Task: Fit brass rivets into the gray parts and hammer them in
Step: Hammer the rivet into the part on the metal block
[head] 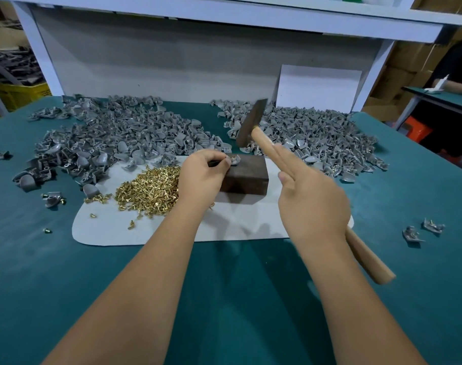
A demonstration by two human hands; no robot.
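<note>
On the teal cloth-covered worktop (53, 259), a broad heap of gray moulded parts (114, 138) lies at ten o'clock, likely the unfinished stock. A pile of small brass rivets (151, 191) sits on the pale oval mat (145, 233) just left of centre, within easy reach. The left hand (201, 177) pinches one small gray part (234, 159) against the top of the dark rectangular block (247, 177), probably to steady it on an anvil for the blow. The right hand (311, 204) grips the wooden-handled hammer (251, 125), head raised at one o'clock, forefingers laid along the shaft for aim. A second gray heap (317, 133) lies behind.

The rivet in the held part is barely discernible behind the fingertips, and the hammer head is motion-blurred.
</note>
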